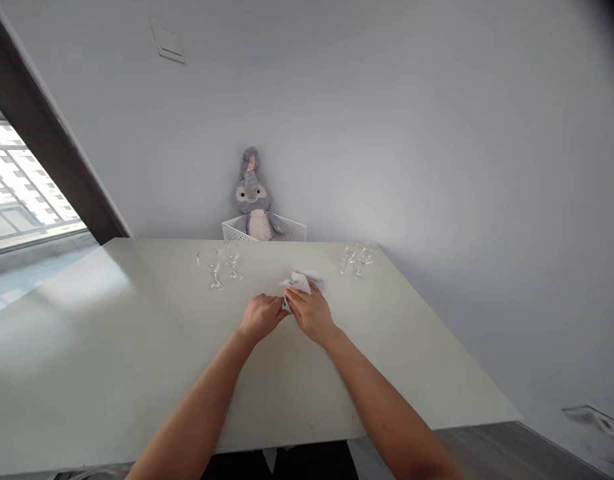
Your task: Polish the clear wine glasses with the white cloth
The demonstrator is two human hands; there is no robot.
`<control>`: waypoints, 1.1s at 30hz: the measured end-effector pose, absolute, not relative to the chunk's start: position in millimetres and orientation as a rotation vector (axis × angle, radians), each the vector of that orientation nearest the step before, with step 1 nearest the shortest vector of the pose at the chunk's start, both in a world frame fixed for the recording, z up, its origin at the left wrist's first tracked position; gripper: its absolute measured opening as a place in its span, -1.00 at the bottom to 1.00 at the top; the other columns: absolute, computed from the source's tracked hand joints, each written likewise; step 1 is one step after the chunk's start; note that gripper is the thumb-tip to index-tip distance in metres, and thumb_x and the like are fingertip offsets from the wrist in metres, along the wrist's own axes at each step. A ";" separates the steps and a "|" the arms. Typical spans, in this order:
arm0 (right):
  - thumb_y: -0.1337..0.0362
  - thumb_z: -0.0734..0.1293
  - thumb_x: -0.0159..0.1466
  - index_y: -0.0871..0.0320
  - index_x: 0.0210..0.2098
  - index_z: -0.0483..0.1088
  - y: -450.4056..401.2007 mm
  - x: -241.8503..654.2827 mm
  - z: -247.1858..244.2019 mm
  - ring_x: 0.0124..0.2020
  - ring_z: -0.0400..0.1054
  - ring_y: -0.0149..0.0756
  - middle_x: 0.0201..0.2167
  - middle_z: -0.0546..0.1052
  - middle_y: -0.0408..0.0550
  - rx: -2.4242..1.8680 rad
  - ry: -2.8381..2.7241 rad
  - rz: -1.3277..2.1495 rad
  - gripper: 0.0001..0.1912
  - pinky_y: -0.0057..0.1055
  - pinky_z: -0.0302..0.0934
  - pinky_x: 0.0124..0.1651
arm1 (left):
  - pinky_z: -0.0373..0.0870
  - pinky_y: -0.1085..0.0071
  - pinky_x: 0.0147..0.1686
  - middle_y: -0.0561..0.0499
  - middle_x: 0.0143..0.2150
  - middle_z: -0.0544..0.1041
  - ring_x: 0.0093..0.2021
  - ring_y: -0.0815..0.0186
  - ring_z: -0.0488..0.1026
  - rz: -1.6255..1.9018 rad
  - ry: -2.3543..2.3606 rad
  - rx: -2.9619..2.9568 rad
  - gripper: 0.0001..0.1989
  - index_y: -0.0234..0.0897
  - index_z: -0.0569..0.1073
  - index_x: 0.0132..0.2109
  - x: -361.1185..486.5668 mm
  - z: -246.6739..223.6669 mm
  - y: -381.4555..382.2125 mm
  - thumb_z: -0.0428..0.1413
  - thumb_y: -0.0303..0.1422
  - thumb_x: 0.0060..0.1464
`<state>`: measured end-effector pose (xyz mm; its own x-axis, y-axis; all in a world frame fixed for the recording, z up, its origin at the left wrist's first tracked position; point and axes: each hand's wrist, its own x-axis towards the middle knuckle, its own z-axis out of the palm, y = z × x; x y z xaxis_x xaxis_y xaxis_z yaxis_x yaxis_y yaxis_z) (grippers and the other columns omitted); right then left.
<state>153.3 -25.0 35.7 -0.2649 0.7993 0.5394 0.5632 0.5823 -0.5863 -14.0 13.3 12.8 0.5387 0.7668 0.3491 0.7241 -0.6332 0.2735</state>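
Note:
A crumpled white cloth is bunched over the middle of the white table. My right hand grips it, fingers pressed over its near side. Close against it on the left is my left hand, its fingers curled in and its fingertips at the cloth's lower edge. What the left fingers hold, if anything, is hidden between the two hands. Beyond my left hand stand two clear stemmed glasses, a nearer glass and a farther glass. To the right of the cloth are two more, a left glass and a right glass.
Behind the table's far edge, a grey plush toy sits in a white perforated basket against the wall. A dark-framed window is at the left. The table's right edge runs near the wall.

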 end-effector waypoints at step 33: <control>0.05 0.10 0.24 0.18 -0.14 0.30 -29.1 133.0 20.3 -0.34 0.29 -0.28 -0.36 0.43 -0.06 -1.174 -1.544 0.989 -0.62 -0.39 0.15 -0.32 | 0.29 0.28 -0.12 -0.16 -0.09 0.44 -0.12 0.18 0.40 1.172 0.758 1.008 -0.43 -0.27 0.19 0.01 18.5 23.1 -2.6 0.19 -0.22 -0.15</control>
<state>133.0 -29.1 20.3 -0.1138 0.9735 0.1983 0.2271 0.2198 -0.9487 18.5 -2.6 23.1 0.2439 0.9695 0.0234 -0.3769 0.0725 0.9234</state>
